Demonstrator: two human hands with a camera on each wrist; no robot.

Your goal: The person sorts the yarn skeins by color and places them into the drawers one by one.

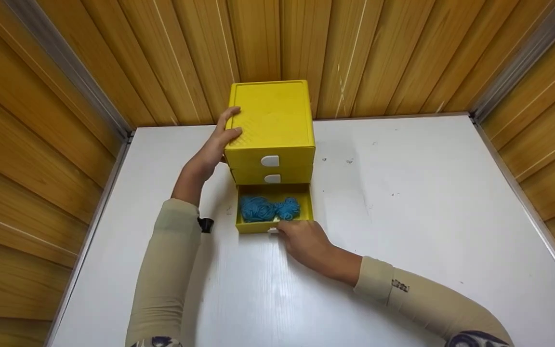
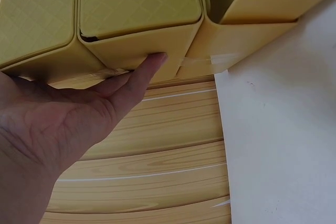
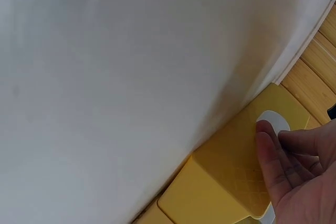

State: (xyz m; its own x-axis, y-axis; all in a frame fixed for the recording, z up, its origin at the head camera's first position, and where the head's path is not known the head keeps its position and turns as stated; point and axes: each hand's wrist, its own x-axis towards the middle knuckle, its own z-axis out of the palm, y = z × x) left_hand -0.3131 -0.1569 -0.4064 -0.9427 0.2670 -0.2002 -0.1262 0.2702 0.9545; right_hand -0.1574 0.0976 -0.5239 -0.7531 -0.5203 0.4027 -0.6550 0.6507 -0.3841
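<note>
A yellow three-drawer cabinet (image 1: 272,113) stands near the back of the table. Its bottom drawer (image 1: 251,229) is pulled out, with blue yarn (image 1: 258,208) lying inside in two bunches. My left hand (image 1: 212,144) braces the cabinet's left side, two fingertips lying over the top edge. In the left wrist view, a finger (image 2: 139,80) stretches along the yellow side wall. At the drawer's front, my right hand (image 1: 306,241) pinches the white tab handle (image 3: 273,120) between thumb and fingers. The two upper drawers are closed, each with a white tab (image 1: 270,161).
The white table (image 1: 412,202) spreads out around the cabinet. Wood-patterned panels (image 1: 258,38) rise right behind it and along both sides. Clear tape (image 2: 210,62) runs across the cabinet's side.
</note>
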